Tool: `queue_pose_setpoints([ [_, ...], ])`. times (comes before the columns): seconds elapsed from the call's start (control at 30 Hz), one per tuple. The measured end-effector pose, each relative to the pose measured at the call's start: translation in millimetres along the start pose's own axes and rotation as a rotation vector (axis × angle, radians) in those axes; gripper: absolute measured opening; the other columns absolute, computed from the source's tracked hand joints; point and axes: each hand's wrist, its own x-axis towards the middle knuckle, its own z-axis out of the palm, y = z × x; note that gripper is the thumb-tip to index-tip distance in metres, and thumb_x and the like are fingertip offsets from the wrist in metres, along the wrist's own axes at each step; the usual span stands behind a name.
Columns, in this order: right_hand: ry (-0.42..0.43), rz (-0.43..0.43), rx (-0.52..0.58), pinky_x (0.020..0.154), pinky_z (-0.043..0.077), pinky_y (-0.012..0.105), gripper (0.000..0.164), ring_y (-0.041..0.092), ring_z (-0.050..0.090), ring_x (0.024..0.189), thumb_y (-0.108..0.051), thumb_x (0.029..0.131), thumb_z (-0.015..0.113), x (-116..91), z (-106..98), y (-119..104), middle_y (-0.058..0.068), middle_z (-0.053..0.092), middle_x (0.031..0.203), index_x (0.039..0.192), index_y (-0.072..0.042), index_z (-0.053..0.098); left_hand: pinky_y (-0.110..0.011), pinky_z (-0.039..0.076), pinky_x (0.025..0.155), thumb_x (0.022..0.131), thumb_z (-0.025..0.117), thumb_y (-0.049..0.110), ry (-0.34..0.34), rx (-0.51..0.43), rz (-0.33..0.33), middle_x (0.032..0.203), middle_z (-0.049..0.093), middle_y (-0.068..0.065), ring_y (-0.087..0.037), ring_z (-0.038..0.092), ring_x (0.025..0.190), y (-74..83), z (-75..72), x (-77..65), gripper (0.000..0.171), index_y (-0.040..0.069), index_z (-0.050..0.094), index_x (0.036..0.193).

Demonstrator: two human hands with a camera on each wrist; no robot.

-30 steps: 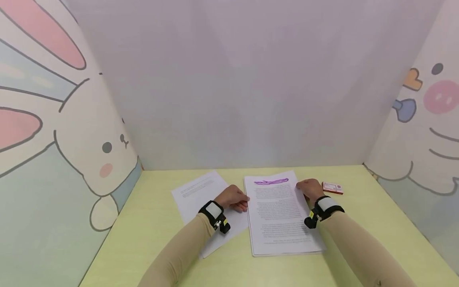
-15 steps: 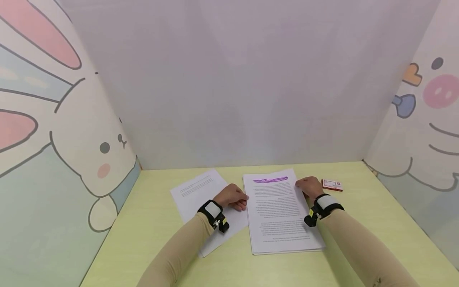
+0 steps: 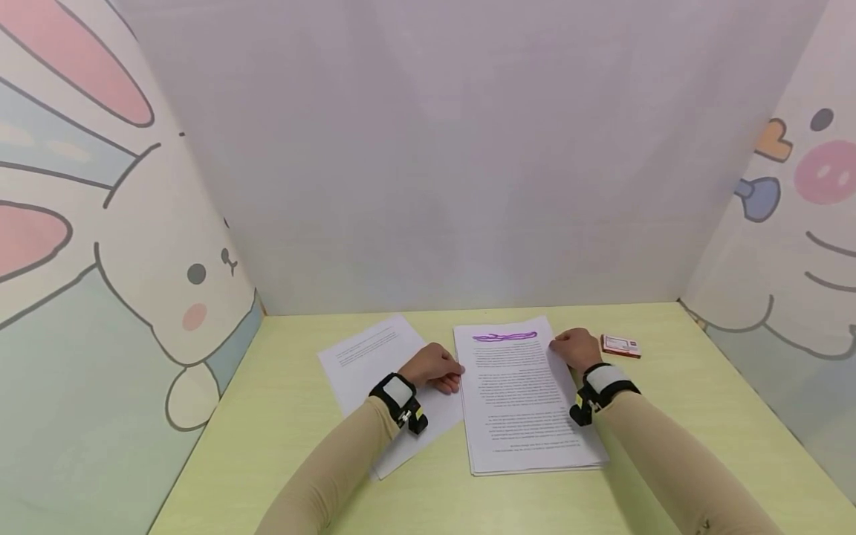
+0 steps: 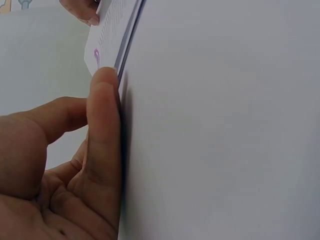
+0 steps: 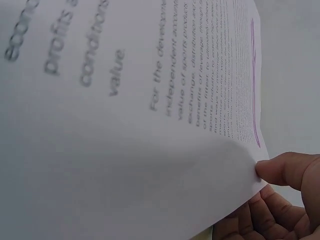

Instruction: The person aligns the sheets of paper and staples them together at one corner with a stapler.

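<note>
A stack of printed paper (image 3: 518, 409) with a purple scribble across its far end lies on the table. My left hand (image 3: 431, 366) rests over other paper at the left and holds the stack's left edge; its thumb and fingertips meet there in the left wrist view. My right hand (image 3: 577, 349) pinches the stack's right edge near the far corner. In the right wrist view the thumb (image 5: 282, 169) presses on the printed side, with curled fingers underneath, and the paper's edge bows upward. How many sheets are pinched cannot be made out.
More printed paper (image 3: 368, 352) lies askew under the left hand. A small red and white box (image 3: 620, 346) sits beyond the right hand. Pale cloth (image 3: 468, 186) backs the yellow table (image 3: 281, 416), and cartoon-printed panels stand at both sides.
Both hands keep their places on the paper. Only a slight shift of the head view shows.
</note>
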Motion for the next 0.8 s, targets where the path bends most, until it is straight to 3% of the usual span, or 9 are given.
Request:
queue_pose_setpoints([
  [0.47,0.017,-0.032,-0.127,0.071,0.052,0.043,0.027,0.035,0.063,0.085,-0.012,0.091,0.065,3.1,5.3,1.7,0.028,0.068,0.104,0.104,0.012,0.070,-0.025,0.057,0.053,0.096,0.070,0.010,0.018,0.024,-0.002,0.068,0.069,-0.010,-0.013,0.066,0.054,-1.9,1.6,1.5,0.018,-0.002,0.070,0.082],
  [0.8,0.016,-0.008,-0.148,0.077,0.051,0.047,0.026,0.038,0.061,0.090,-0.012,0.091,0.064,4.4,8.6,5.6,0.028,0.065,0.106,0.106,0.010,0.063,-0.023,0.056,0.051,0.096,0.069,0.008,0.047,0.057,-0.012,0.068,0.068,-0.008,-0.012,0.065,0.052,1.8,5.7,-1.2,0.017,-0.002,0.069,0.082],
])
